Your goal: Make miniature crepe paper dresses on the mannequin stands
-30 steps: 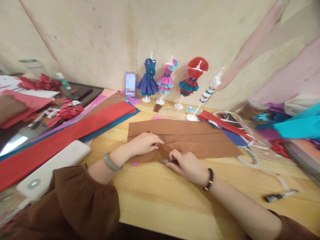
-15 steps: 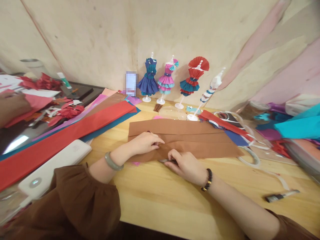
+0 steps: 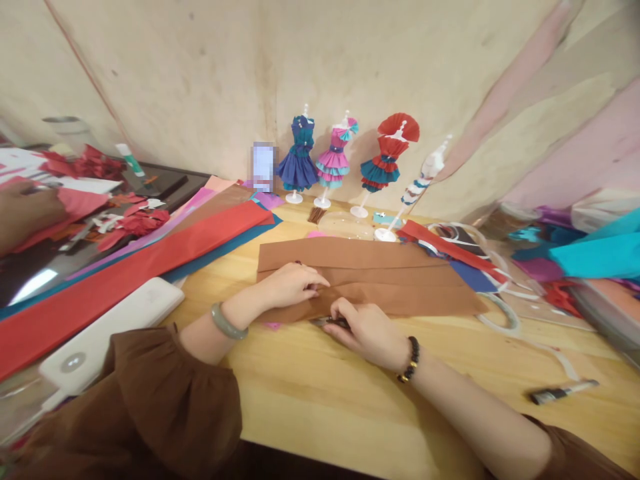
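Observation:
Folded brown paper [image 3: 370, 260] lies across the table in front of me, creased lengthwise. On its left part rests my left hand [image 3: 295, 287], fingers curled and pinching the paper close to where it is being cut. My right hand [image 3: 367, 330] is closed around small dark-handled scissors [image 3: 320, 322] at the near edge of the paper. Their pointed metal tip faces left; most of the handle is hidden by my fingers. A bit of pink paper [image 3: 271, 325] pokes out under the brown sheet.
Several small dress forms in paper dresses [image 3: 333, 163] stand by the wall, beside a phone [image 3: 263, 167]. To the left lie long red paper [image 3: 125, 283] and a white power bank [image 3: 113, 333]. A marker [image 3: 563, 392] lies right. Another person's hand [image 3: 30, 213] holds pink paper far left.
My right hand has shifted slightly left along the paper's near edge with the scissors. My left hand stays almost in place. The other person's hand has moved a little to the right.

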